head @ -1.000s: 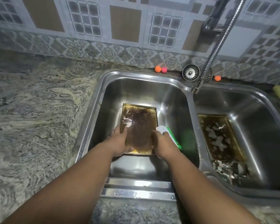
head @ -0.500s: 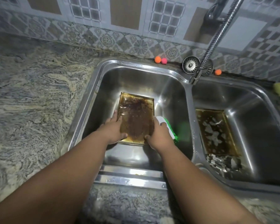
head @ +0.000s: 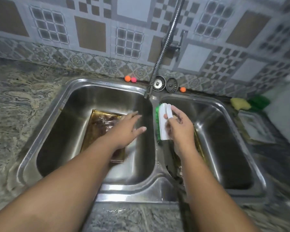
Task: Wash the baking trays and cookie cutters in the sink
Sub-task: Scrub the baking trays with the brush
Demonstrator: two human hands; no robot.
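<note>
Her right hand [head: 178, 127] has its fingers curled round a white scrub brush [head: 164, 122] above the sink divider, while her left hand [head: 129, 129] hovers, fingers spread, over the grimy baking tray [head: 99, 129] in the left basin [head: 70, 131].

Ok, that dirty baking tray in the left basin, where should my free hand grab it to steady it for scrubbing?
Probably the left long edge of the baking tray, by its raised rim, coming from above with the left hand: that edge lies bare with room toward the basin wall, and the lip gives a hold. The right hand holds the brush.
</note>
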